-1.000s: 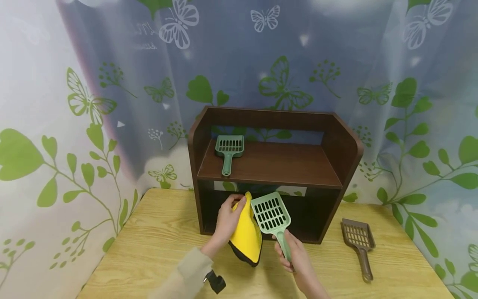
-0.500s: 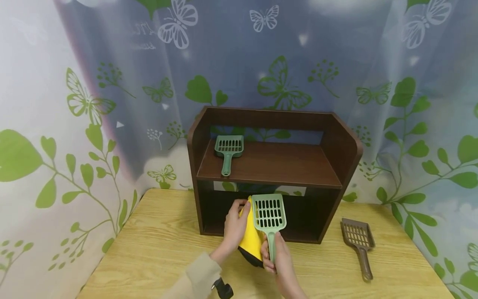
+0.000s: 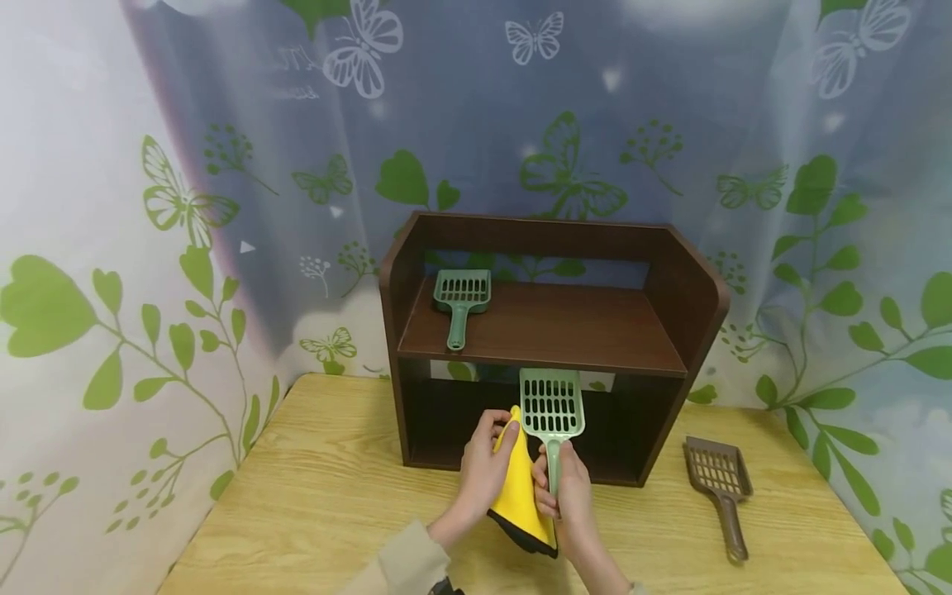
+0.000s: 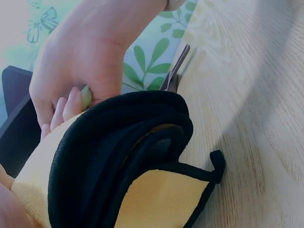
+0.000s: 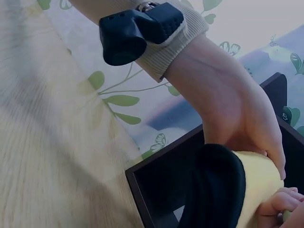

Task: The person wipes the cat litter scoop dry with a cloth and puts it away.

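In the head view, my left hand (image 3: 482, 473) pinches the top of a folded yellow cloth (image 3: 521, 500) with a black edge, thumb on the near side. My right hand (image 3: 574, 500) grips the handle of a light green litter scoop (image 3: 554, 434), its slotted head raised in front of the shelf. The right fingers are right beside the cloth. The left wrist view shows the cloth's black folds (image 4: 109, 156) up close, overlapping part of the right hand (image 4: 80, 66). From the right wrist, the left hand (image 5: 237, 109) shows behind the yellow cloth (image 5: 259, 183).
A dark brown two-tier shelf (image 3: 550, 330) stands at the back of the wooden table (image 3: 320, 479). On its upper board lies a dark green litter scoop (image 3: 458, 318). A brown litter scoop (image 3: 729, 521) lies on the table to the right. Behind hangs a printed curtain (image 3: 476, 124).
Both hands have shifted, the left one rightward and downward with the cloth. The light green scoop, tilted left before, has turned upright and risen; my right hand has come closer to the cloth.
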A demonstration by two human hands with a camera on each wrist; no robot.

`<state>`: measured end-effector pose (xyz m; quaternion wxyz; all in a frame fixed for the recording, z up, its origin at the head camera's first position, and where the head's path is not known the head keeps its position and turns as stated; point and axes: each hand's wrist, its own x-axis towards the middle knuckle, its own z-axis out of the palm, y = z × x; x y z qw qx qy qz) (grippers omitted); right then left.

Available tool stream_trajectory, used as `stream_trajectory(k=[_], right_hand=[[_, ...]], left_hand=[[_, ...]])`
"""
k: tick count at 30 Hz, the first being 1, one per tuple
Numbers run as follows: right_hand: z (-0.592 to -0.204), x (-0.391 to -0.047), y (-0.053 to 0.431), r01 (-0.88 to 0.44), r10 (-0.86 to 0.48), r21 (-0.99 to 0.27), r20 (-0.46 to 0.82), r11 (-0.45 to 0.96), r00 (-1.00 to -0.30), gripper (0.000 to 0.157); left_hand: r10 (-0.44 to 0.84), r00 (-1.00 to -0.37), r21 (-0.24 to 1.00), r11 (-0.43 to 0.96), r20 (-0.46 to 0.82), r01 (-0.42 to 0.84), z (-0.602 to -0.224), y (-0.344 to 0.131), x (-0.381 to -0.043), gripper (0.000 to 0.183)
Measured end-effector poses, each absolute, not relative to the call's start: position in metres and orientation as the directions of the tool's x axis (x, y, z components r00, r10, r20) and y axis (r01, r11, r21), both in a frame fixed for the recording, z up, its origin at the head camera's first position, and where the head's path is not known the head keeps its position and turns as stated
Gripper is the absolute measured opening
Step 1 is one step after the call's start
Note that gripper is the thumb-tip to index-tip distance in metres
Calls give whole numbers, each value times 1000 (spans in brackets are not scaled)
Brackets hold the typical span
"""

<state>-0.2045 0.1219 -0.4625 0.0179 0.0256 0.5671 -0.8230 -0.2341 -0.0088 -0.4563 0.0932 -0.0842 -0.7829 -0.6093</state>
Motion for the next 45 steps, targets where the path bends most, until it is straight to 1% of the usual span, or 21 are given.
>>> stream_trajectory(k=[4, 10, 14, 17, 21, 23, 27, 31, 38, 40, 45], right_hand=[[-466, -202, 123, 98, -35, -934, -91, -345, -995, 42], [-471, -191, 123, 134, -97, -950, -111, -283, -989, 40], [-475, -184, 125, 141, -143, -958, -107, -251, -984, 41], [-477, -181, 130, 137, -173, -971, -103, -194, -979, 43], [-478, -179, 143, 143, -221, -981, -111, -135, -969, 43], [-478, -180, 152, 137, -272, -983, -100, -121, -957, 42], [-475, -181, 170, 141, -380, -986, -97, -90, -920, 42], [-472, -181, 181, 164, -447, -986, -130, -36, -885, 46], [-473, -179, 181, 177, -535, -984, -162, 22, -829, 51], [-473, -179, 181, 176, -526, -984, -166, 33, -834, 51], [-470, -178, 184, 166, -453, -983, -184, 79, -873, 52]], left_hand=[[-11, -962, 928, 266, 274, 261, -457, -11, -239, 27], [-86, -957, 926, 291, 276, 241, -454, -21, -253, 28], [-102, -955, 926, 292, 280, 240, -449, -28, -260, 29], [-97, -955, 925, 292, 282, 244, -446, -32, -264, 30], [-19, -955, 915, 292, 295, 277, -444, -40, -269, 32], [54, -951, 905, 296, 304, 306, -443, -45, -271, 32], [230, -932, 895, 289, 281, 341, -438, -57, -274, 32], [348, -901, 885, 289, 258, 365, -433, -62, -278, 31], [413, -875, 868, 303, 252, 394, -429, -59, -285, 31], [419, -874, 868, 306, 246, 392, -429, -59, -286, 32], [412, -877, 852, 339, 247, 400, -431, -61, -286, 30]])
